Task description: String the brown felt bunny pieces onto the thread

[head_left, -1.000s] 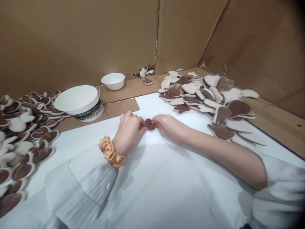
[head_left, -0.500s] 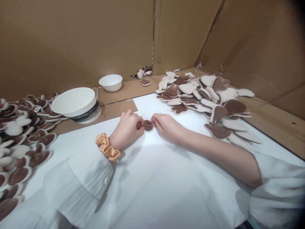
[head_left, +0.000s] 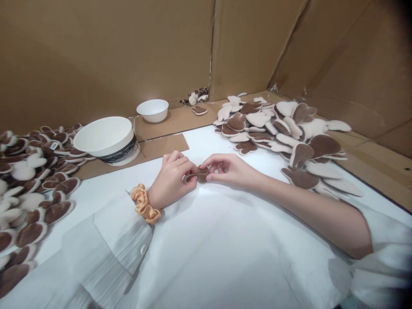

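A small brown plush piece [head_left: 200, 174] lies between both hands on the white table cover [head_left: 219, 240]. My left hand [head_left: 172, 178] pinches its left edge with closed fingers; an orange scrunchie [head_left: 143, 204] sits on that wrist. My right hand [head_left: 227, 168] grips the piece's right side, fingers curled over it. Both forearms in white sleeves rest on the cover.
A heap of brown and cream plush pieces [head_left: 283, 133] lies at the right, another heap [head_left: 32, 184] at the left. A large white bowl [head_left: 106, 139] and a small white bowl [head_left: 152, 110] stand on cardboard behind the hands. Cardboard walls [head_left: 128, 51] enclose the back.
My right hand has turned, its fingers now curled over the brown piece. The piece sits slightly lower and more folded between the hands.
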`<state>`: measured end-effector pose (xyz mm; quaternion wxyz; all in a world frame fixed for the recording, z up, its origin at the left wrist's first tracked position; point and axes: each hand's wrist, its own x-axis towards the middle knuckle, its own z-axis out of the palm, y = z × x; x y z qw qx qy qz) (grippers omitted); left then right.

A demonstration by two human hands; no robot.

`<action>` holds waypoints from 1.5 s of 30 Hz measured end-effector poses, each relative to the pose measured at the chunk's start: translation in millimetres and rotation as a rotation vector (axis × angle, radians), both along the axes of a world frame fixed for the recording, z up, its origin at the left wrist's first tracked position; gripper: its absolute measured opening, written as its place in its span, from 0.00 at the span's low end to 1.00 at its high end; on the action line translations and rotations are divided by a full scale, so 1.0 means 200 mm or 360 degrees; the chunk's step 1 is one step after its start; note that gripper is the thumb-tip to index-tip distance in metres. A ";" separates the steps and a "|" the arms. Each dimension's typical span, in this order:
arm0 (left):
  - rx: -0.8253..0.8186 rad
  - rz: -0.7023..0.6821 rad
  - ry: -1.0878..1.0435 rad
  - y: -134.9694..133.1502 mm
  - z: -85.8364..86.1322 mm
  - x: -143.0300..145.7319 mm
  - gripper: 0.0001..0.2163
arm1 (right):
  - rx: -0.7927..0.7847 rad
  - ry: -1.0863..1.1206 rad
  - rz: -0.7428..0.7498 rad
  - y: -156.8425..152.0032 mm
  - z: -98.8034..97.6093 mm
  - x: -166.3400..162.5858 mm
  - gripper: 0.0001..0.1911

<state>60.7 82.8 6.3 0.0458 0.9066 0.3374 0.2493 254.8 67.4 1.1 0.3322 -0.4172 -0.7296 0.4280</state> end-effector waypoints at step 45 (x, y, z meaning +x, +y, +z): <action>0.0267 0.0303 -0.0127 -0.21 0.01 -0.04 0.03 | -0.0310 0.0483 0.0169 -0.09 -0.01 -0.09 0.10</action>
